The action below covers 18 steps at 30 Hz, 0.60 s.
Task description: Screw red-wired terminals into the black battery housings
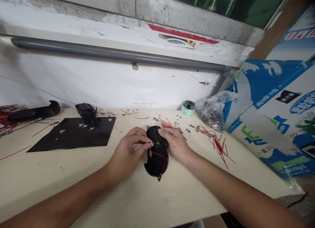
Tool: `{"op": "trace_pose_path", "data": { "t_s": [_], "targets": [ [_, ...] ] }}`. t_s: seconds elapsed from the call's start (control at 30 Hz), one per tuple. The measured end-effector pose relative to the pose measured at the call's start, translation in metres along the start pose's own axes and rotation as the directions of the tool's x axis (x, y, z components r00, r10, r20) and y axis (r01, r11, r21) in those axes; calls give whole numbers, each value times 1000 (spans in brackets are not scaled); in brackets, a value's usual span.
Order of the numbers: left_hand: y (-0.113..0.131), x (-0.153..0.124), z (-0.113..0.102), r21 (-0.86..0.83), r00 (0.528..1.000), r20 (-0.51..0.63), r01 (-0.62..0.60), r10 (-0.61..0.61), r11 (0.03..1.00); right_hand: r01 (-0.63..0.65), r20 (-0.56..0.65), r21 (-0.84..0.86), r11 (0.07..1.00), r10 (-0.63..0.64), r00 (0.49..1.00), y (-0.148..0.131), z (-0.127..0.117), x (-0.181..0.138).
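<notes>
A black plastic housing [155,167], long and rounded with an open hollow, is held above the front of the table. My right hand [176,144] grips its upper right side, the thumb lying over the edge. At its left edge, the fingertips of my left hand [133,147] are pinched together on what looks like a thin dark wire. A red wire [159,154] crosses the hollow and runs down to a small metal piece [159,178] at the lower rim. The fingers of my right hand behind the housing are hidden.
Loose red wires [220,149] and small metal tabs lie right and behind. A clear bag [214,113] of metal parts stands near a solder-like spool [188,108]. Another black housing [86,110] sits behind a black sheet [81,136]. A blue-white carton [278,116] borders the right.
</notes>
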<state>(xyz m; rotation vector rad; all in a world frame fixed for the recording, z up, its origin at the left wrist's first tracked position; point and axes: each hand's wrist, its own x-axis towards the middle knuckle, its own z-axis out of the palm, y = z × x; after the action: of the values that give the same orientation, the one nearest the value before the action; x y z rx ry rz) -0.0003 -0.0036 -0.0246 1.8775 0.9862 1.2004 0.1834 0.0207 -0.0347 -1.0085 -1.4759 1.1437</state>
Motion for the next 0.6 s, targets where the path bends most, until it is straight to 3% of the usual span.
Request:
{"op": "trace_pose_path", "data": {
  "t_s": [0.2,0.43,0.6],
  "targets": [
    [3,-4,-1,103,993,102,-66,55,992,73,33,-250,966,-67,997,-13,-1,-4],
    [2,-5,-6,212,979,181,-131,93,968,14,23,-214,977,-10,1000,-14,1,-4],
    [2,-6,-2,156,991,122,-83,64,984,77,26,-228,971,-73,997,-14,1,-4]
  ]
}}
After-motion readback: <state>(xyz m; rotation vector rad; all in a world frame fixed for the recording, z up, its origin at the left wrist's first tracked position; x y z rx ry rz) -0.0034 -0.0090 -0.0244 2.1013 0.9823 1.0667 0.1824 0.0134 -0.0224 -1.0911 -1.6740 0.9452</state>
